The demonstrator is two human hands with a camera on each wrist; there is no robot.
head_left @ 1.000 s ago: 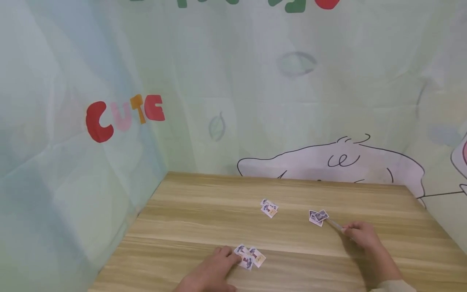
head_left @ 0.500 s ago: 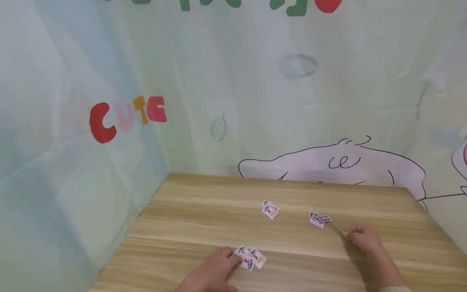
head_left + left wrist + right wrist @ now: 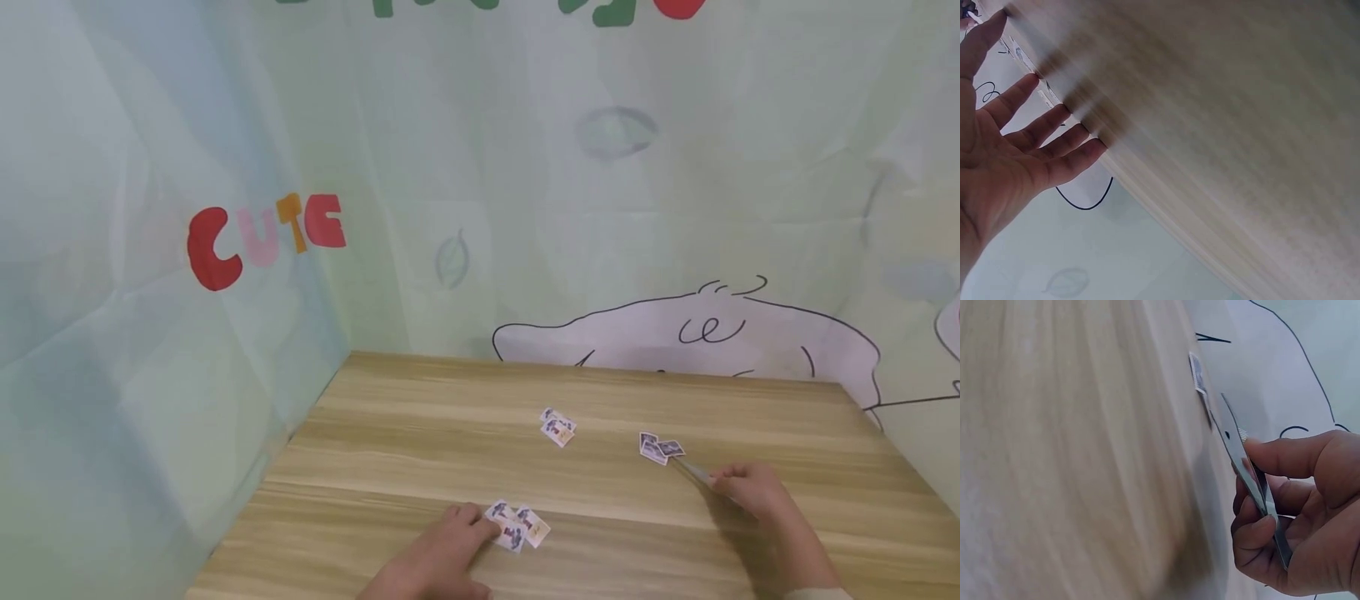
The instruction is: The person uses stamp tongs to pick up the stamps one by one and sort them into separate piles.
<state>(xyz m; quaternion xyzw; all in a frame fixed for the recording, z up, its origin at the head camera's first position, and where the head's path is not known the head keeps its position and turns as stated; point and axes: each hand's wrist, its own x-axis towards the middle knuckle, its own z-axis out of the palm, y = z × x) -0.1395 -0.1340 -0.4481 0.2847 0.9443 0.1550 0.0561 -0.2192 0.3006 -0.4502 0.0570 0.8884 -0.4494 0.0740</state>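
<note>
My right hand [image 3: 759, 493] grips a pair of metal tweezers [image 3: 1242, 469] between thumb and fingers. In the right wrist view the two arms of the tweezers stand apart at the tips, close beside a small card [image 3: 1197, 374]. The head view shows these tips at the right edge of several dark-patterned cards [image 3: 654, 453], which overlap on the table. My left hand [image 3: 444, 552] rests with its fingertips on the table, the index finger touching the nearer group of picture cards [image 3: 533, 527]. Its fingers are extended and spread in the left wrist view.
Another overlapping pair of picture cards [image 3: 558, 432] lies farther back, between the other groups. The wooden table [image 3: 405, 425] meets a printed cloth backdrop [image 3: 420, 167] at its back and left edges.
The uppermost dark card has turned and shifted slightly right at the tweezers' tips. My right hand has moved a little right and down. My left hand stays at its cards.
</note>
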